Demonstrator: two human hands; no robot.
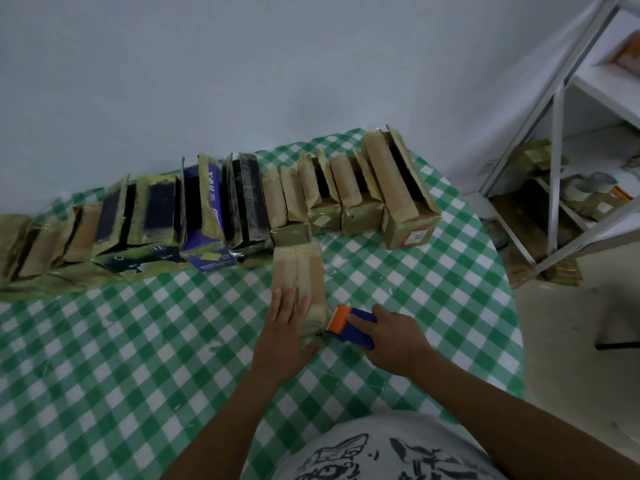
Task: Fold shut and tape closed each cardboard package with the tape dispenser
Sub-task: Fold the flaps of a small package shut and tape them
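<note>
A small brown cardboard package (300, 271) lies flat in the middle of the table with its flaps folded down and clear tape along the seam. My left hand (284, 327) presses flat on its near end with straight fingers. My right hand (393, 336) grips a blue and orange tape dispenser (351, 325), whose orange end touches the package's near right corner.
A long row of packages (214, 209) with raised flaps, brown, black and purple, lines the far side of the green checked table (121, 341). A larger open box (401, 188) ends the row at right. A white metal shelf (557, 140) with tape rolls stands right.
</note>
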